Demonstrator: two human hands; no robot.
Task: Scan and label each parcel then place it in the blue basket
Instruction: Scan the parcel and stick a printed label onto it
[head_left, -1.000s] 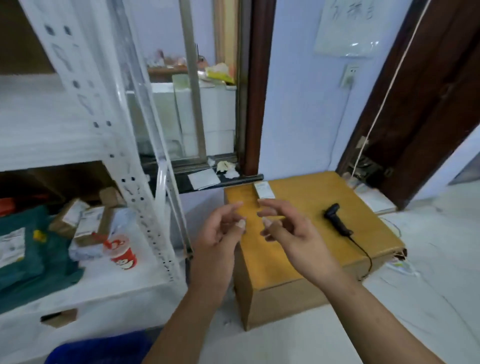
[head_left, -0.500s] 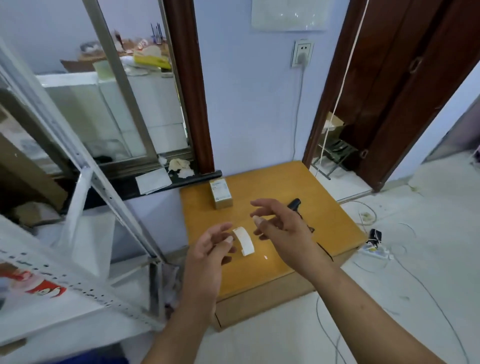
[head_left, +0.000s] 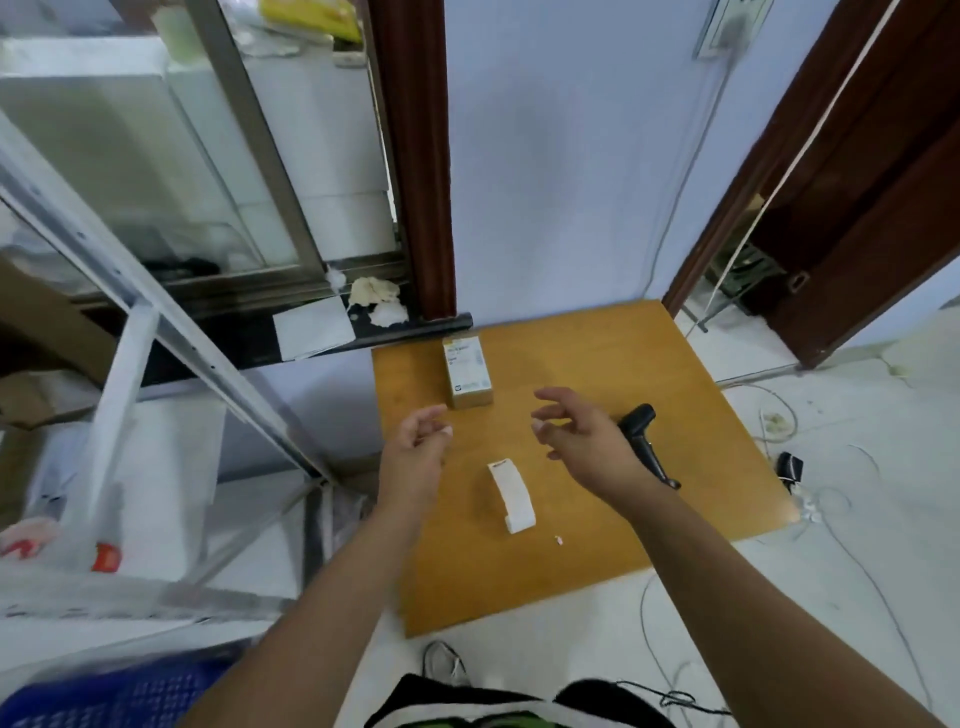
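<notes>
Head view: between steps, both hands empty over the square wooden table (head_left: 597, 545).
My left hand (head_left: 415, 447) and right hand (head_left: 576, 436) hover, fingers loosely curled, gripping nothing. The white curled label strip (head_left: 511, 493) lies between them, the small brown cardboard parcel (head_left: 467, 374) at the far edge. Next, I reckon: grab the black handheld scanner (head_left: 641, 421), half hidden behind my right hand. The blue plastic basket (head_left: 119, 696) is cut off bottom-left; parcel print unreadable.

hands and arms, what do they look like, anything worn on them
The left hand and right hand are bare: no gloves, no watch or bands, no rings visible on the fingers. Both forearms are sleeveless down to the frame's bottom edge.
</notes>
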